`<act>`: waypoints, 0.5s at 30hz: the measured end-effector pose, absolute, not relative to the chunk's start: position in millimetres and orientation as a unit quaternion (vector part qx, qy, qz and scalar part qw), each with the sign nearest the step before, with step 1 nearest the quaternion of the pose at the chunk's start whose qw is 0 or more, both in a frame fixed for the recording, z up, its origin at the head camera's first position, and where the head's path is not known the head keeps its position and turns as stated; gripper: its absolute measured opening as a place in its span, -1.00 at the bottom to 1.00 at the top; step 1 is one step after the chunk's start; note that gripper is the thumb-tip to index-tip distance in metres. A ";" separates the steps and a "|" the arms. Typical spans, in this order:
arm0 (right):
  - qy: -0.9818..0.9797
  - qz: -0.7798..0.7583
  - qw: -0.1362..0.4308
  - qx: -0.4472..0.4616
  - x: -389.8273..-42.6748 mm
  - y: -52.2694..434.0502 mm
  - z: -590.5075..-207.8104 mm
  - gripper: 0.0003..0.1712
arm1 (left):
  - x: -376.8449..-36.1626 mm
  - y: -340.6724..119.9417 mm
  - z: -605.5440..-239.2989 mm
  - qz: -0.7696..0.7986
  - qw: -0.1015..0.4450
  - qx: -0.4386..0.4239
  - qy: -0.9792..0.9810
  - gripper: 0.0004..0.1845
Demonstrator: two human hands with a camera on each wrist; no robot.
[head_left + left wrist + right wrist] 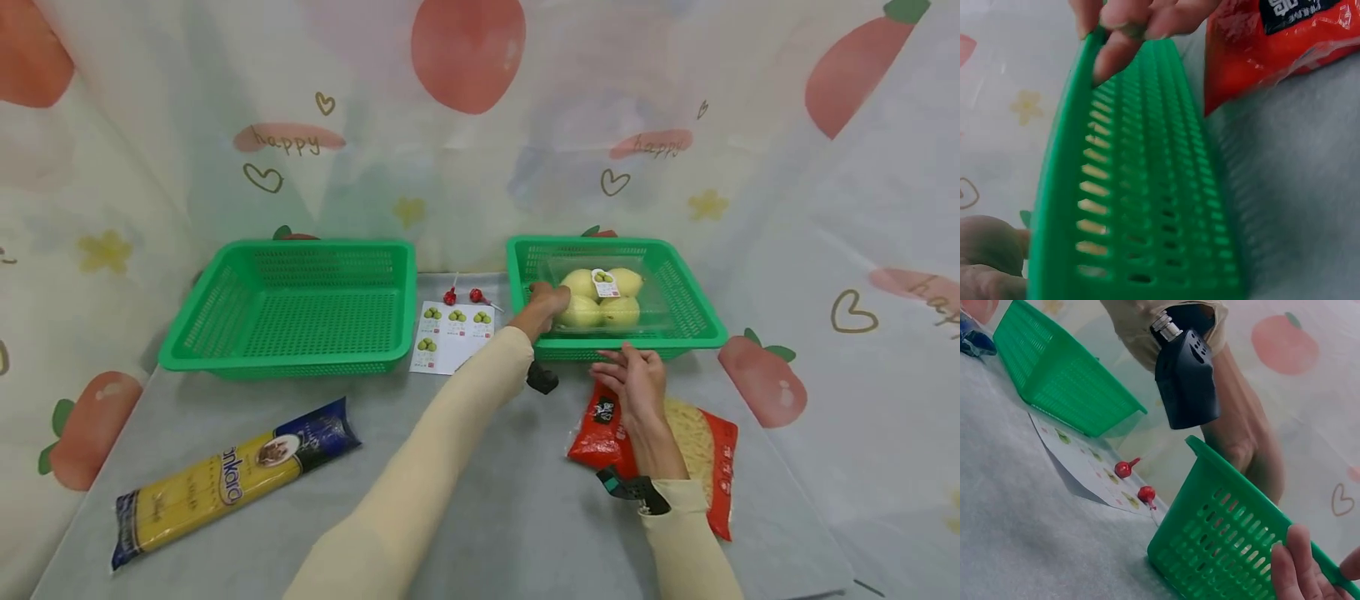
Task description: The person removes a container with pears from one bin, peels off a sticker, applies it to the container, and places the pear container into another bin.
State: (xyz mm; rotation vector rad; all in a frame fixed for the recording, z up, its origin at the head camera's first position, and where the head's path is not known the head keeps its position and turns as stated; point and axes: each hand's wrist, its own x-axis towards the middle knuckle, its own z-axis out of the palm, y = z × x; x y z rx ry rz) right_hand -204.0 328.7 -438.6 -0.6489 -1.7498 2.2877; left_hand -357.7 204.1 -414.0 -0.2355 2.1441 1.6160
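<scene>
Right basket holds boxed pears — left hand touching them.

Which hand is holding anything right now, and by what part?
The left hand reaches into the right basket, touching the fruit pack's left end. The right hand fingers the basket's front rim.

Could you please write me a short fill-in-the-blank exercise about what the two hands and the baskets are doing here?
1. The left hand reaches into the ____ green basket.
2. The clear pack in that basket holds yellow ____.
3. The right hand touches that basket's front ____.
4. The other green basket holds ____.

Missing words: right; fruit; rim; nothing
</scene>
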 end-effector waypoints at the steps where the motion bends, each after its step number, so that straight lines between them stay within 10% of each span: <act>1: -0.590 0.771 0.097 -0.220 -203.3 329.2 -438.9 -0.79 | -357.6 206.8 -415.3 0.576 0.224 -0.091 0.781 -0.20; 15: -0.597 0.762 0.094 -0.233 -205.3 328.6 -437.6 -0.79 | -356.1 221.5 -410.6 0.548 0.197 -0.136 0.801 -0.27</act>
